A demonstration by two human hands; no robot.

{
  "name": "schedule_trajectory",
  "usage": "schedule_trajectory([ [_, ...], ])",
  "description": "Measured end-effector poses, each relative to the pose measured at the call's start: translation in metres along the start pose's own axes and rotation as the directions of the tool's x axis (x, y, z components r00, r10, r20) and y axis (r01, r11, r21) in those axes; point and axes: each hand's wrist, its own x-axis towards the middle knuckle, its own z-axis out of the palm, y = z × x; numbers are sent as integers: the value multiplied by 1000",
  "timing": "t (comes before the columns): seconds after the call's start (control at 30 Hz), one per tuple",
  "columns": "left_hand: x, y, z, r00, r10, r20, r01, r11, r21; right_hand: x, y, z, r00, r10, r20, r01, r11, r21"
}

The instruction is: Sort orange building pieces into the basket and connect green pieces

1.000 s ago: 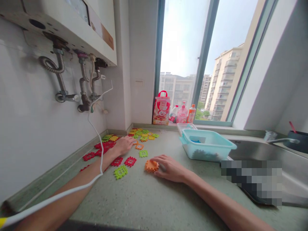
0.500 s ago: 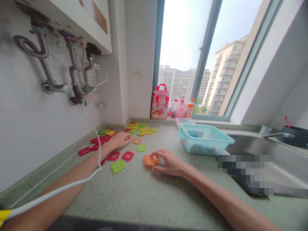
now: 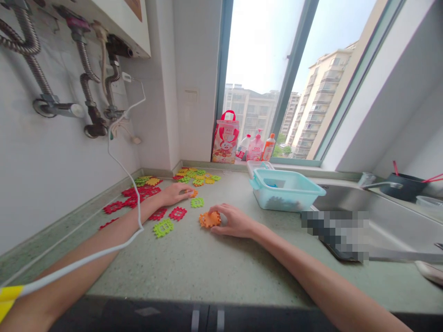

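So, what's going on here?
A person is at a kitchen counter with both bare hands among interlocking plastic pieces in red, green, yellow and orange. The right hand cups an orange piece lying on the counter. The left hand rests among the loose pieces, fingertips at a small orange piece. A light-blue plastic tub sits to the right of the hands.

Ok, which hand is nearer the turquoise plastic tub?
Right: the right hand is just front-left of the turquoise plastic tub; the left hand is farther off, well to its left.
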Motion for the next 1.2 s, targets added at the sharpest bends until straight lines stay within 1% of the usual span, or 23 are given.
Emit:
schedule_trajectory([
  [0.1,-2,-1,2,998,22,-60,-20,999,35,4,0,3,1000,29,-13,-29,1000,-5],
  [0.2,-4,0,4,994,62,-85,-56,995,77,4,0,5,998,48,-38,-49,998,-29],
  [0.3,-4,1,5,997,29,-68,-24,997,78,2,0,5,999,42,-35,-44,998,-50],
  [0.37,-4,2,6,999,-9,-51,13,996,85,1,1,2,1000,14,-28,-16,996,-89],
  [0.47,-4,3,6,999,-30,-39,35,990,134,-2,5,-13,996,-72,-58,59,977,-202],
  [0.53,-4,4,5,999,-23,-35,29,986,167,-7,10,-33,980,-132,-146,86,954,-288],
  [0.6,-5,4,5,999,-21,-34,27,981,192,-16,18,-60,942,-170,-290,51,925,-376],
  [0.63,-5,4,4,999,-25,-36,32,979,203,-22,23,-75,913,-174,-368,4,908,-419],
  [0.67,-5,4,4,999,-29,-40,37,977,211,-29,30,-90,878,-161,-450,-69,889,-452],
  [0.73,-4,5,4,998,-41,-47,51,974,221,-45,43,-117,791,-96,-605,-272,830,-487],
  [0.77,-4,5,3,998,-48,-50,58,973,222,-54,50,-128,749,-45,-661,-376,793,-479],
  [0.83,-3,6,3,997,-66,-49,75,972,223,-68,61,-144,677,80,-732,-558,704,-439],
  [0.9,-2,7,2,995,-90,-42,97,967,237,-77,66,-153,606,202,-769,-688,618,-380],
  [0.97,-2,8,1,994,-106,-31,111,961,252,-81,67,-156,543,293,-787,-764,561,-318],
  [1.0,-2,8,1,994,-111,-22,113,960,258,-81,65,-156,520,329,-788,-787,543,-293],
  [1.07,-3,9,-2,994,-111,2,106,958,265,-80,60,-157,496,390,-775,-816,513,-264],
  [1.2,-8,11,-10,996,-89,19,81,957,277,-79,55,-159,487,522,-700,-859,430,-277],
])
